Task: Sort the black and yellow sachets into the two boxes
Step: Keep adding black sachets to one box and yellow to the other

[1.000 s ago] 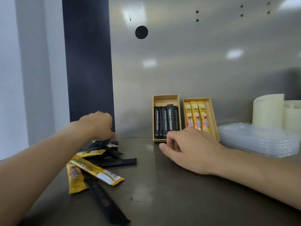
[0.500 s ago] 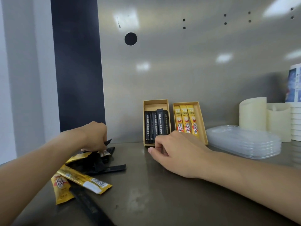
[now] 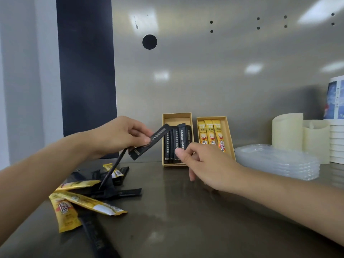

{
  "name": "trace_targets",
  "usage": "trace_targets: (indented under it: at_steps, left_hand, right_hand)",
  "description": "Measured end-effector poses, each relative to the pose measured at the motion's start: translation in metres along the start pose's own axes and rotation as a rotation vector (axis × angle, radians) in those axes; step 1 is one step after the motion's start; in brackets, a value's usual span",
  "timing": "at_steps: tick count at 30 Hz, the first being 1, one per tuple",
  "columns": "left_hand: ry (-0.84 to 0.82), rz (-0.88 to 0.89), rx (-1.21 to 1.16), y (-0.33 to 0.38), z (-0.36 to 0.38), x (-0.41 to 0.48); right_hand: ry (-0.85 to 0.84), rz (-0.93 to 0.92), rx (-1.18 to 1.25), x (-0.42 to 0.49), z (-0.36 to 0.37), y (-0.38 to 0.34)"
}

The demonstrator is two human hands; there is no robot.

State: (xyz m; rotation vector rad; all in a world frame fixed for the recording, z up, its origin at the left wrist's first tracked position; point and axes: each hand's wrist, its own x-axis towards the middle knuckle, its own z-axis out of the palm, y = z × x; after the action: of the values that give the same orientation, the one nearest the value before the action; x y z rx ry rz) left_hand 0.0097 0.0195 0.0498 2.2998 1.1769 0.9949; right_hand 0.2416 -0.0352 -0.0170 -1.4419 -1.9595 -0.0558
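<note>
A: We're over the steel counter (image 3: pixel 186 226), and the left hand (image 3: pixel 119 135) is up off the surface. It pinches a black sachet (image 3: pixel 151 143) between thumb and fingertips, tilted, top end pointing toward the boxes.

B: And we see a second black stick (image 3: pixel 112 170) slanting down from under that same hand, edge-on to us, its lower end reaching the loose pile (image 3: pixel 119 192). Whether the fingers grip that one too, we can't tell.

A: The right hand (image 3: pixel 210 168)? Fingers loosely curled, thumb raised, nothing between them that we can make out. It hangs just in front of the two boxes, covering part of their near ends.

B: Those boxes stand side by side against the steel back panel (image 3: pixel 204 81). The left box (image 3: pixel 176 120) holds several black sachets (image 3: pixel 181 138) packed together. The right box (image 3: pixel 227 133) holds three yellow Nescafé sachets (image 3: pixel 210 133) lying flat, side by side.

A: Down at the left we've got the unsorted heap, yellow and black sticks crossed over each other. One yellow Nescafé stick (image 3: pixel 65 215) lies at its near side, and a long black sachet (image 3: pixel 95 239) runs toward us out of frame.

B: Off to the right, a stack of clear plastic lids (image 3: pixel 279 161), two cream cylinders (image 3: pixel 287 131) behind it, and stacked paper cups (image 3: pixel 337 144) at the edge.
</note>
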Motion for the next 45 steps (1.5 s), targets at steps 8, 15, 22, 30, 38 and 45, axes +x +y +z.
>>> trace_targets:
  at_steps: [8, 15, 22, 30, 38, 45]
  left_hand:
    - [-0.205, 0.094, -0.037, 0.004, 0.022, -0.002]
    - [-0.225, 0.100, -0.037, 0.008, 0.024, -0.004]
    - [-0.284, 0.068, -0.043, 0.008, 0.023, -0.007]
    - [-0.268, 0.093, -0.009, 0.007, 0.021, -0.006]
    - [-0.232, 0.099, 0.003, 0.002, 0.018, -0.001]
    - [-0.231, 0.070, 0.121, -0.008, 0.011, 0.002]
  right_hand:
    - [0.030, 0.170, 0.452, 0.006, -0.004, -0.006]
    - [0.093, 0.148, 0.636, 0.009, -0.006, -0.004]
    - [0.118, 0.174, 0.669, 0.010, -0.005, 0.000]
    - [0.077, 0.174, 0.732, 0.011, -0.005, 0.002]
    - [0.131, 0.113, 0.695, 0.015, -0.017, 0.007]
    - [0.132, 0.061, 0.396, 0.012, -0.014, 0.014]
